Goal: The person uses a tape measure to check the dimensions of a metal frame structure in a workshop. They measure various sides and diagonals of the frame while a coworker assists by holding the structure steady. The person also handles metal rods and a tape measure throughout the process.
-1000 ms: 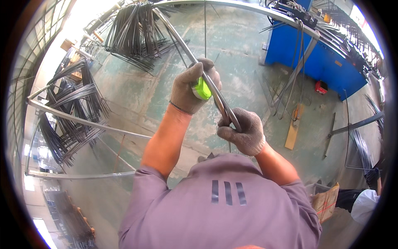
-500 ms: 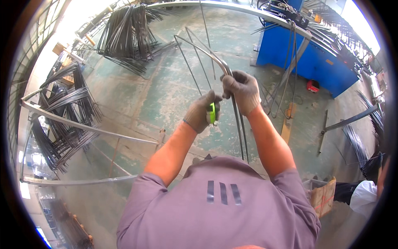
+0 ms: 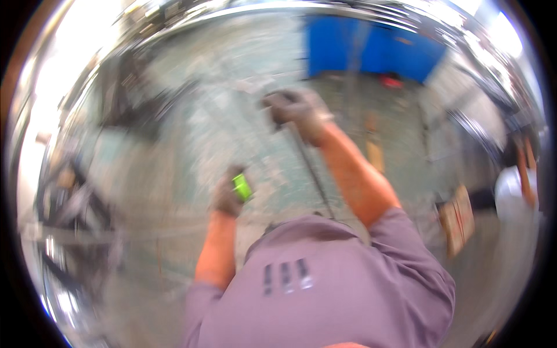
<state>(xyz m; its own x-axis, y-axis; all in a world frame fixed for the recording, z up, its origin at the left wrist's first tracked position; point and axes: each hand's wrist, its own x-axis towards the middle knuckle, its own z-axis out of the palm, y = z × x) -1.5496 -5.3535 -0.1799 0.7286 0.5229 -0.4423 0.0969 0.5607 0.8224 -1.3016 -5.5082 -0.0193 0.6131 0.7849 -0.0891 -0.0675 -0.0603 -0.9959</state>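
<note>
The whole view is smeared by motion. My left hand (image 3: 225, 194), in a grey glove, is closed round a small bright green object (image 3: 242, 187); its exact kind cannot be made out. Higher up and to the right, my right hand (image 3: 296, 110) is gloved too and closed round a thin dark metal rod (image 3: 313, 171). The rod runs down from that hand toward my chest, where its lower end meets the shirt's edge in the picture. Its upper part is lost in the blur. A wide gap lies between my hands.
A blue cabinet-like base (image 3: 371, 49) stands at the far right, with a red item (image 3: 391, 82) by it. Blurred dark rod bundles (image 3: 125, 95) lie far left. A yellowish strip (image 3: 375, 155) is on the floor. At right are a brown carton (image 3: 457, 220) and another person (image 3: 513, 191).
My hands have moved apart; the left has come down and left with the green object, the right has moved left and slightly up with the rod. The view has swung and blurred.
</note>
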